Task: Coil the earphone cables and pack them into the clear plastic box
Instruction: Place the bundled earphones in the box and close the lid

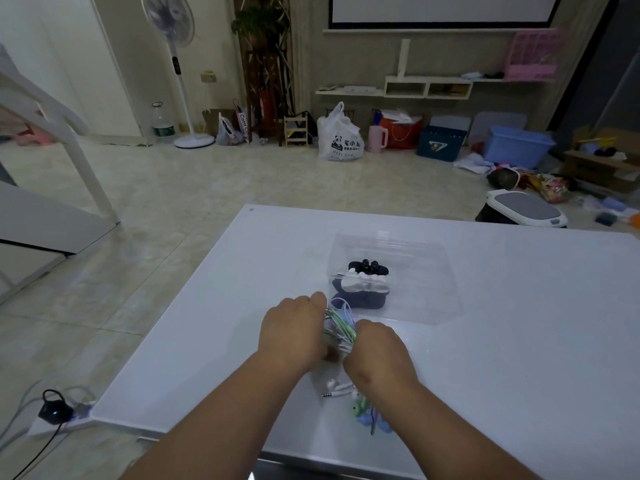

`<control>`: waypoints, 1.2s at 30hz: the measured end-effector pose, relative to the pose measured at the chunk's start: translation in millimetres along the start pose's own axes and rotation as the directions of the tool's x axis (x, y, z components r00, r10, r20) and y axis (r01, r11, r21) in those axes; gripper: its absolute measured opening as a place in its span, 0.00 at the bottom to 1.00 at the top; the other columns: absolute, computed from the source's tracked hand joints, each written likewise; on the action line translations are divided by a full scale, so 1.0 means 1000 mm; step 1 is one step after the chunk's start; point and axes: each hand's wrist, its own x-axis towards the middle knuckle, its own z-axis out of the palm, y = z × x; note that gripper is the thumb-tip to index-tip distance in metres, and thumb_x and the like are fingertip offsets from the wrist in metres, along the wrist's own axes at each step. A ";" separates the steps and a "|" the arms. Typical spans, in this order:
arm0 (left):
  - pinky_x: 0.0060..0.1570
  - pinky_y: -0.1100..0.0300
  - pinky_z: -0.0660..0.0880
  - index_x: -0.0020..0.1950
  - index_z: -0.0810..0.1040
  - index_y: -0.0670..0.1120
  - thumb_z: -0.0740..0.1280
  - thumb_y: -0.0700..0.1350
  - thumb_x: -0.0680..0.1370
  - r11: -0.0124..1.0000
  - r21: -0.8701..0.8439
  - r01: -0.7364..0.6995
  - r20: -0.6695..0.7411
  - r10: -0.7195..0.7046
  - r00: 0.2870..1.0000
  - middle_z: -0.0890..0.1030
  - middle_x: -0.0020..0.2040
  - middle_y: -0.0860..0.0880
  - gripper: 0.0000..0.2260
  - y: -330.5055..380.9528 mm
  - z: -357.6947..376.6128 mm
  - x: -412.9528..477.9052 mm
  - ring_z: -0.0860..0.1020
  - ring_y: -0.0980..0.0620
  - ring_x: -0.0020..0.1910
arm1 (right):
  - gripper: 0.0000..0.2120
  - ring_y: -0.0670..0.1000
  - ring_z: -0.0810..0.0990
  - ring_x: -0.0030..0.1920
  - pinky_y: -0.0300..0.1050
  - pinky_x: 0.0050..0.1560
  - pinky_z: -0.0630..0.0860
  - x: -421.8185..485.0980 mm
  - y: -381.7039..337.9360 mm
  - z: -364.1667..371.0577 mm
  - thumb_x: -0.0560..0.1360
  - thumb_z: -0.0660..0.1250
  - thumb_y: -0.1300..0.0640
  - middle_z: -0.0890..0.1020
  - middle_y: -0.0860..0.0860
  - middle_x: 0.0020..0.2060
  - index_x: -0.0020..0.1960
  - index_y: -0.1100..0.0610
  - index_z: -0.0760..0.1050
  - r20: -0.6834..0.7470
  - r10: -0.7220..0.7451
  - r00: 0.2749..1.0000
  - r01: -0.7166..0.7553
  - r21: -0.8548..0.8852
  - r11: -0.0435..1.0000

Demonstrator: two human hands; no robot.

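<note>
Left hand (294, 332) and right hand (377, 351) gripping thin pastel cable bundle (341, 329), clear boxy plastic box (415, 299) beyond

Both hands, left hand (294, 332) and right hand (379, 351), grip a cable bundle (339, 325) beside the clear plastic box (415, 299) on the white table (519, 341).

Forearms reach forward; left hand (294, 330) and right hand (377, 351), knuckles up, grip the cable bundle (341, 328)

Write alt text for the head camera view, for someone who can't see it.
The left hand and right hand grip a bundle of pastel earphone cables over a white table, in front of a clear plastic box holding coiled earphones. Nearer the person lie loose earbuds.
</note>
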 end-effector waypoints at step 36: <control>0.40 0.56 0.68 0.57 0.72 0.49 0.62 0.45 0.74 0.966 -0.070 -0.250 -0.019 0.249 0.968 0.79 0.50 0.48 0.11 0.012 0.020 -0.001 0.75 0.46 0.50 | 0.19 0.55 0.70 0.58 0.49 0.54 0.70 0.002 0.019 -0.015 0.72 0.65 0.47 0.68 0.51 0.55 0.61 0.48 0.69 0.077 -0.020 0.997 0.037 -0.228 0.973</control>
